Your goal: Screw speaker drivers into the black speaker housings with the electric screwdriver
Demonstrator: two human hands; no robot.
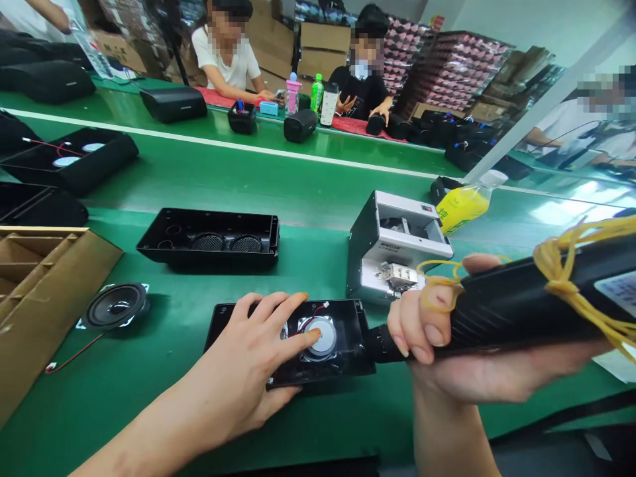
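Observation:
A black speaker housing (pixel 348 368) lies open side up on the green table, with a round silver-backed speaker (pixel 322 339) and a red wire inside. Across its left part rests my left hand (pixel 253 358), fingers spread, the index fingertip on the speaker back and the thumb at the near edge. My right hand (pixel 432 338) is wrapped round a black power screwdriver (pixel 501 305) with yellow bands tied on it. The tool's front end is at the right end of the housing; its tip cannot be made out.
Behind stand an open black housing (pixel 223 255) and a silver screw feeder (pixel 368 245), with a yellow bottle (pixel 464 202) beyond. At left are a loose speaker (pixel 116 306) and a cardboard box (pixel 64 298). Two people sit across the table; another person is at right.

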